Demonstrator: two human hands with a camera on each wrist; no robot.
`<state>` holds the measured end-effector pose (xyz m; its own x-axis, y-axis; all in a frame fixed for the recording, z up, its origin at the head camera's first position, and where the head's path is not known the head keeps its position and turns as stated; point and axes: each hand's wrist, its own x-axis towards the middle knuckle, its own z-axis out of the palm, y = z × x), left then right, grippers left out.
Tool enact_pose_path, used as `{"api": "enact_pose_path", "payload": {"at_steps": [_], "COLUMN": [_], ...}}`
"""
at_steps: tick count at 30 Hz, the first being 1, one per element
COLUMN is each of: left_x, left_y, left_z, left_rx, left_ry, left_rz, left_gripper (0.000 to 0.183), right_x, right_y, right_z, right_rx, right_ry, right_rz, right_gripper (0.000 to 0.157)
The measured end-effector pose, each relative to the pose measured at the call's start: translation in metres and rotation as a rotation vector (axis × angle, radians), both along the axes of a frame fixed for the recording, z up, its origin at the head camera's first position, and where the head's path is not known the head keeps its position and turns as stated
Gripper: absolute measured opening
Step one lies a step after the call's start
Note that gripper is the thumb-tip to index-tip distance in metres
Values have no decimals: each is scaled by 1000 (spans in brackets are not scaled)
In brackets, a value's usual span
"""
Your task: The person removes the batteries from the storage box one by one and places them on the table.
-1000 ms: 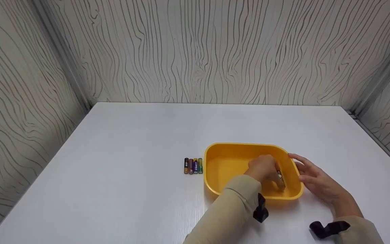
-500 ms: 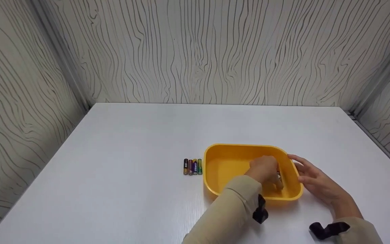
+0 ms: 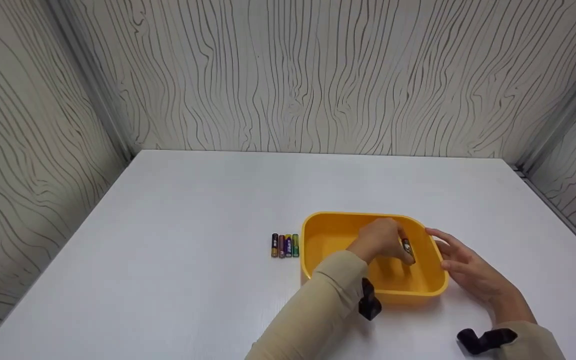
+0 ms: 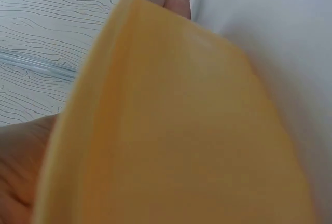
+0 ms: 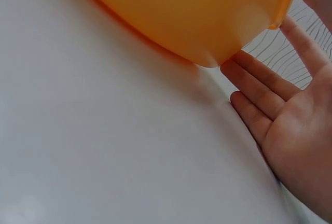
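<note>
Reaching over the near rim of a yellow plastic bin (image 3: pixel 330 237), my left hand (image 3: pixel 381 238) pinches a battery (image 3: pixel 407 247) between thumb and fingers, above the bin's floor. The battery has a dark end and a printed label. In the left wrist view the bin's wall (image 4: pixel 192 110) covers most of the battery hand. My right hand (image 3: pixel 480 272) is at the bin's right end, its extended fingers and thumb touching the rim and outer wall. The right wrist view shows those fingers (image 5: pixel 259 86) fairly straight, tips against the underside curve of the bin.
Just left of the bin, several batteries (image 3: pixel 288 246) stand side by side in a neat row on the white table (image 3: pixel 168 240). Wood-grain-patterned panels (image 3: pixel 293 75) rise behind the table and along both sides. Black wrist camera mounts (image 3: pixel 369 300) hang from the sleeves.
My left hand has risen from the bin's floor and shifted slightly left, bringing a battery up with it. My right hand, the bin and the row of batteries keep their places.
</note>
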<state>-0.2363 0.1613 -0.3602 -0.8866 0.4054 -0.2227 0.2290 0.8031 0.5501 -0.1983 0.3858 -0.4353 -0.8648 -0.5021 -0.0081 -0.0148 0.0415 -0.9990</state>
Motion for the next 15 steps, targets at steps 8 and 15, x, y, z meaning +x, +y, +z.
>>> {"api": "enact_pose_path", "payload": {"at_steps": [8, 15], "left_x": [-6, -7], "left_y": [-15, -27], "left_z": [11, 22], "left_rx": [-9, 64], "left_ry": [57, 86], "left_rz": [-83, -141], "left_gripper": [34, 41], "right_x": [1, 0], "right_y": [2, 2], "right_z": [0, -1], "right_rx": [-40, -28], "right_ry": [-11, 5], "right_rz": [35, 38], "right_gripper": [60, 59]}}
